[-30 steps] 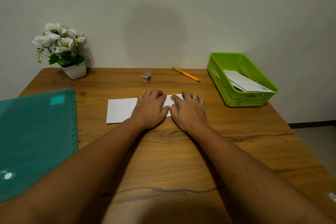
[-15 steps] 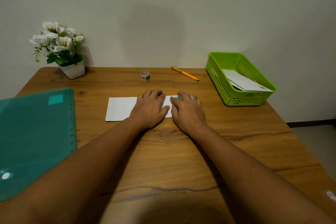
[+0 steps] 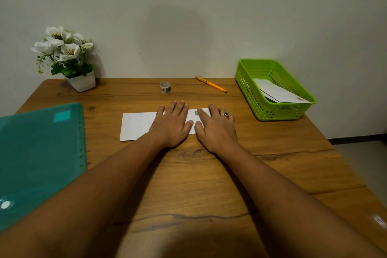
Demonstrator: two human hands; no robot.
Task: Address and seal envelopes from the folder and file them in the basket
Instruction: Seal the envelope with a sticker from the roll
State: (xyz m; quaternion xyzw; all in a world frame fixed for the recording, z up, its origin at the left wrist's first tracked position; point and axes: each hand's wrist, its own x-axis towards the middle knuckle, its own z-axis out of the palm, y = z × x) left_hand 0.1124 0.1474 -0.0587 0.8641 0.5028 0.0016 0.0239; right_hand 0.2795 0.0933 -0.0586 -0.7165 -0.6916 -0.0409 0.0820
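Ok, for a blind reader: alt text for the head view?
The left hand and right hand press flat on a white envelope on a wooden table. A teal folder lies left; a tape roll, pen and green basket of filed envelopes sit behind, potted flowers far left.

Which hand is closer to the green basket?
Right. The right hand lies flat on the end of the envelope nearest the green basket, apart from it. The left hand rests on the middle of the envelope, farther from the basket.
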